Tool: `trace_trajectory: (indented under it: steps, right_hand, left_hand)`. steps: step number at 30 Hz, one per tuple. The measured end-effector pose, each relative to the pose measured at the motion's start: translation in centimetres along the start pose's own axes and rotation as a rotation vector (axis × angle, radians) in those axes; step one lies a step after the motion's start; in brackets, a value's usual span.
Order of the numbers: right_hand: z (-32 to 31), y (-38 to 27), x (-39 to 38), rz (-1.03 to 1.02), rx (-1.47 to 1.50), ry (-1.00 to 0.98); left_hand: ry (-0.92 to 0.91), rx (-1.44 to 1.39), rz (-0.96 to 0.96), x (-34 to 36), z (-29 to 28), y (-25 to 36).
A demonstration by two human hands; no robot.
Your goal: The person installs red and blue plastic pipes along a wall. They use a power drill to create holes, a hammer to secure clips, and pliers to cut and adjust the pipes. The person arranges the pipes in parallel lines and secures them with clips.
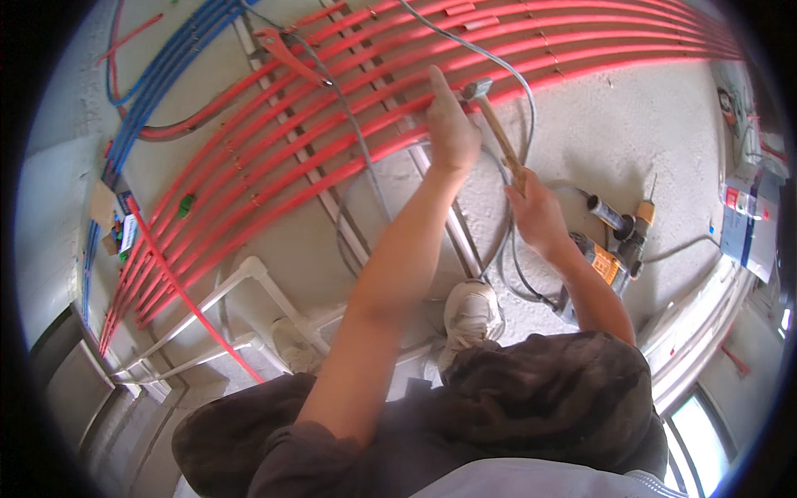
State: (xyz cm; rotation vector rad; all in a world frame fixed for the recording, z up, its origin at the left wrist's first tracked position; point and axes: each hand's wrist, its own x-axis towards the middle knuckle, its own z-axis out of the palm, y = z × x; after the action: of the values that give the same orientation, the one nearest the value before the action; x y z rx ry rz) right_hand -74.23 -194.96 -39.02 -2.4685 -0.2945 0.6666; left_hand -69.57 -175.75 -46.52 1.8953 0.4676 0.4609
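My left hand [452, 137] lies over the red pipes [374, 145] running in parallel rows, with a long finger stretched upward; its other fingers are partly hidden and blurred. My right hand [535, 207] grips the wooden handle of a hammer [498, 124], whose metal head is just right of my left hand. A grey cable [519, 79] loops beside the hammer. Pale channel strips [349, 228] cross beneath the pipes.
A yellow-black rotary drill [604, 261] lies right of my right arm. Blue pipes [166, 58] bend at the upper left; white pipes [274, 295] sit near my shoes [469, 311]. A small carton [104, 203] and packaged items [747, 232] stand at the sides.
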Motion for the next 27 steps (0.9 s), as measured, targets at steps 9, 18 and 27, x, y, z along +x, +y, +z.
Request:
trace_trajectory:
  steps: [9,18,27]
  right_hand:
    - [1.1,4.7,-12.0,-0.037,-0.143,0.182]
    - [1.0,1.5,-15.9,-0.111,-0.195,0.106]
    - [-5.6,-7.7,3.3,-0.689,0.252,0.286]
  left_hand:
    - [0.395,0.594,-0.255,11.0,-17.5,-2.6]
    - [0.574,-0.471,-0.611,16.8,-22.5,-4.4]
    - [-0.02,0.068,-0.092,-8.8,-13.9,11.4]
